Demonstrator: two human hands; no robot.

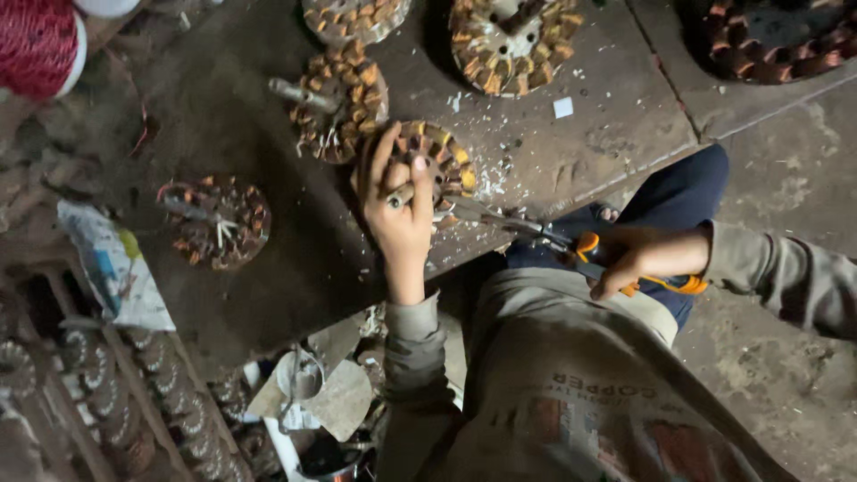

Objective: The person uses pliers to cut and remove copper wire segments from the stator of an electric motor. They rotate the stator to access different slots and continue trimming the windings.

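Six wound stators; left hand (397, 210) fingers grip one stator (433, 165), right hand (638, 259) clenches pliers (571, 245).

slab (223, 107): dark, dusty | on it: wound stators (337, 105), white scraps (562, 107), perhaps paper

Long grey-olive sleeves, dark navy trousers, worn apron with faded print.

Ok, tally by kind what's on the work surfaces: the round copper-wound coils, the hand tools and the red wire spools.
Round copper-wound coils: 6, one under the left hand
Orange-handled cutters: 1, in the right hand
Red wire spool: 1
Total: 8
The dim stacks at lower left are not counted.
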